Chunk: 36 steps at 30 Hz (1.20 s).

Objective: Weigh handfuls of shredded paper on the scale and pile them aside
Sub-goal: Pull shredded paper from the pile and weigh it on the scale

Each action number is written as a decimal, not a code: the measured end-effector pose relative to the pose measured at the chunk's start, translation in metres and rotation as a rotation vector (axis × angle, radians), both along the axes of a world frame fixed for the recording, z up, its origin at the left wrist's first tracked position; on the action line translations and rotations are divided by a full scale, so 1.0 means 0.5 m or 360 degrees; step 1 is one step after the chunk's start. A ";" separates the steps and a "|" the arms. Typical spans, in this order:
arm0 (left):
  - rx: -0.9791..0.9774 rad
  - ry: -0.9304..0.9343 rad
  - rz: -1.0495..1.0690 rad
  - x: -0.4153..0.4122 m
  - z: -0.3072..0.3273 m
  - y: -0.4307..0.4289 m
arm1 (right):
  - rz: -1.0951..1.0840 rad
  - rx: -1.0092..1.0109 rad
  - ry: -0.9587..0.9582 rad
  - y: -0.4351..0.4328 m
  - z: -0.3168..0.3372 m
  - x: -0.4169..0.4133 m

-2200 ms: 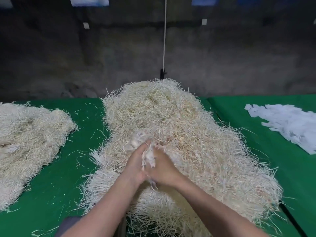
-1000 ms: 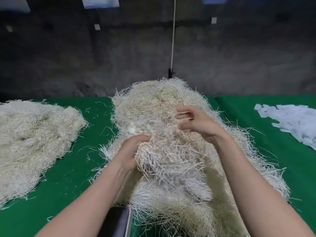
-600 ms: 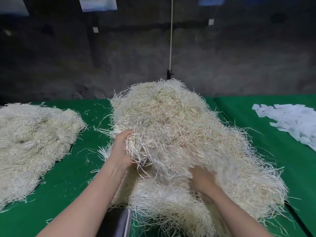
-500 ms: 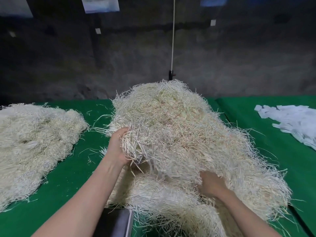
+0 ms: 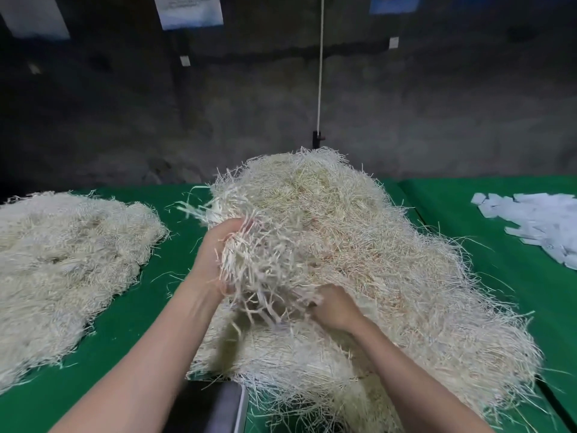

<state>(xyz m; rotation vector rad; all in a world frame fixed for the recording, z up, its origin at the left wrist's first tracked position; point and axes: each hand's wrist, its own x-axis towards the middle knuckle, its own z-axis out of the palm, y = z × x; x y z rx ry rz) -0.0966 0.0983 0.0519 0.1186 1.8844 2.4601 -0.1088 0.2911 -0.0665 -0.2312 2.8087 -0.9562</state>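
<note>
On my feed the person shows only as two arms and two hands. The left hand (image 5: 215,254) and the right hand (image 5: 335,307) are both bare, and so is each arm as far as I can follow it. The left forearm (image 5: 150,354) and the right forearm (image 5: 415,376) run uncovered to the bottom edge of the picture, so whatever is worn higher up lies outside my view. Both arms look slim and smooth, narrowing at the wrist. On the right hand I see the back and the row of knuckles; on the left, the thumb side and the heel of the palm. Most fingers are hidden, so I cannot tell about the nails.
</note>
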 end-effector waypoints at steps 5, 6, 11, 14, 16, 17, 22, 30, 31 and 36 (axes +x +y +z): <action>-0.1457 -0.0160 -0.0841 0.002 -0.074 0.035 | -0.0262 -0.0714 0.0272 0.012 0.039 -0.010; -0.1669 -0.0147 -0.0937 0.008 -0.103 0.063 | -0.0277 -0.0822 0.0284 0.006 0.051 -0.007; -0.1486 -0.0225 -0.0188 -0.016 -0.146 0.076 | -0.0138 -0.0287 0.0243 0.047 0.033 0.021; -0.0453 -0.0485 -0.0204 -0.021 -0.106 0.063 | -0.0162 -0.0149 0.0222 0.062 -0.004 0.025; 0.0217 -0.0619 -0.0225 -0.021 -0.098 0.069 | -0.0141 -0.0077 0.0280 0.059 -0.033 0.021; 0.0347 -0.0650 -0.0142 -0.023 -0.099 0.073 | -0.0127 -0.0028 0.0293 0.060 -0.049 0.020; 0.0488 -0.0643 0.0025 -0.019 -0.109 0.059 | -0.0225 0.0328 0.0184 0.141 -0.128 0.027; 0.0753 -0.0409 0.0138 -0.047 -0.061 -0.003 | -0.0262 0.0639 -0.0100 0.194 -0.173 0.063; 0.0683 -0.0364 0.0125 -0.048 -0.054 -0.005 | -0.0235 0.0579 -0.0121 0.181 -0.153 0.067; 0.0465 -0.0366 0.0032 -0.022 -0.060 0.024 | -0.0072 0.0168 0.0245 0.098 0.047 0.054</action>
